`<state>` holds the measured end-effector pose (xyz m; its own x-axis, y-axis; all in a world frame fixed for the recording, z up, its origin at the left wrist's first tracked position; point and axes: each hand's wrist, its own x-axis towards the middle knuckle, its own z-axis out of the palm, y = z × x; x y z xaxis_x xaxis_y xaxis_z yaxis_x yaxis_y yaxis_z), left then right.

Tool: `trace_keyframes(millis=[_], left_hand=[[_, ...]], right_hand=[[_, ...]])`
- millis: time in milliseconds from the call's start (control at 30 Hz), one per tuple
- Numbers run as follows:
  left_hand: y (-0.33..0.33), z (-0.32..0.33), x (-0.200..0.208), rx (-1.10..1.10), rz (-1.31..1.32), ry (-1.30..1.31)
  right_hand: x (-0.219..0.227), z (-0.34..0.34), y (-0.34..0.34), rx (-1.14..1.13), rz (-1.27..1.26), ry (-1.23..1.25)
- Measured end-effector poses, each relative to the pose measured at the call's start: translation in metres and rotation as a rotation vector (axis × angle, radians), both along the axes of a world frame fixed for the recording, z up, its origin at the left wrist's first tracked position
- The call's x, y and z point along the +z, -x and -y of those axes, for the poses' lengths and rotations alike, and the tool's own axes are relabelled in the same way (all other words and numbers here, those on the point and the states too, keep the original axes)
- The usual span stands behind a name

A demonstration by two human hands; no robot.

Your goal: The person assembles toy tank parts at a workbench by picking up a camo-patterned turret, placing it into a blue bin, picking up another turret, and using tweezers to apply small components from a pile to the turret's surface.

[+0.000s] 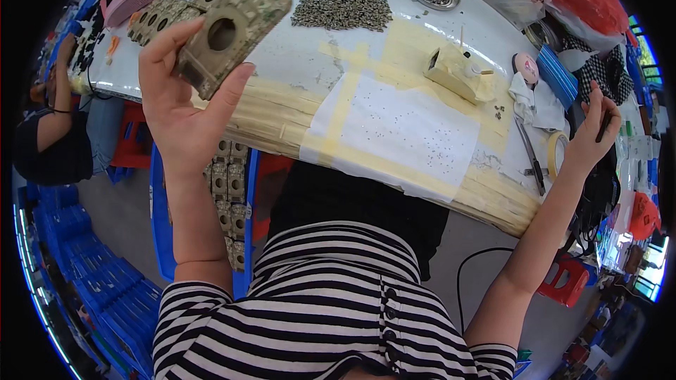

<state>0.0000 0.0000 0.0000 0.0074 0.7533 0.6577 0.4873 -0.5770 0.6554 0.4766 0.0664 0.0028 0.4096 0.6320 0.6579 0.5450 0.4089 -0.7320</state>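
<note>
My left hand [184,116] is raised over the table's left edge, thumb and fingers closed around a camouflage-patterned housing [257,10] with a round hole through it. Over at the right edge, my right hand [590,139] is lifted with its fingers curled on a thin dark tool [603,127], whose kind I cannot make out. Between the hands, a white sheet [366,144] taped to the table carries many tiny dark specks. Beyond it lies a heap of small metal parts [341,5]. More camouflage housings [156,22] sit behind my left hand.
A cream block [451,77] with thin sticks stands past the sheet, near a round dish [454,1] of small parts. Tweezers [536,167] and a tape roll [557,153] lie at right. A blue crate [161,229] of housings is below left; another person [53,130] sits far left.
</note>
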Motion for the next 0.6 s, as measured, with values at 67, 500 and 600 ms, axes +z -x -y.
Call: trace_keyframes(millis=[67, 500, 600], left_hand=[[-0.025, -0.008, 0.012, -0.222, 0.329, 0.039], [-0.091, -0.112, 0.017, -0.930, 0.585, 0.714], [-0.106, -0.116, 0.019, -0.998, 0.828, 0.953]], right_hand=[[0.000, 0.003, -0.001, -0.014, 0.008, -0.004], [-0.003, 0.000, 0.012, -0.012, 0.072, 0.017], [0.001, 0.003, 0.008, -0.037, 0.081, 0.003]])
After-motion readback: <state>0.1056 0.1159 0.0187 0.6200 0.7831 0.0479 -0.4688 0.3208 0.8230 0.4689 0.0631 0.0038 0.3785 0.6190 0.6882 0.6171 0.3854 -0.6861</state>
